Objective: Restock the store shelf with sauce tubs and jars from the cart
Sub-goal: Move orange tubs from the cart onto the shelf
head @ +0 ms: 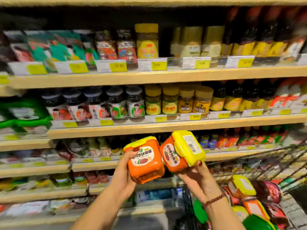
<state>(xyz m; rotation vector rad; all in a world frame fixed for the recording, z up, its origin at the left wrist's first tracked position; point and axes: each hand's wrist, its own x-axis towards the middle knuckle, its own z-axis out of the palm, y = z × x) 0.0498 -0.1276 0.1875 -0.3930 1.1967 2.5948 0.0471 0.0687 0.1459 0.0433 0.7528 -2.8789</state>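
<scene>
1. Step in hand: carrying stock from cart to shelf. The left hand (125, 173) was clamped round one orange sauce tub (146, 161). The right hand (198, 177) gripped a second tub (179, 153) from below, its yellow lid tilted toward the camera.
2. Both tubs were held close together in front of the shelving, resting on no shelf. Contact between them could not be confirmed.
3. Next move, as judged: find a free facing, turn each tub upright with its label outward, and set down one at a time. No gap was plainly visible.
4. The cart (272, 165), at lower right, held further yellow-lidded tubs (243, 186) and packets.
5. Pale wooden shelf boards (166, 77) carried jars (116, 103) and bottles crowded to the front edges, which bore yellow price tags (159, 65).
</scene>
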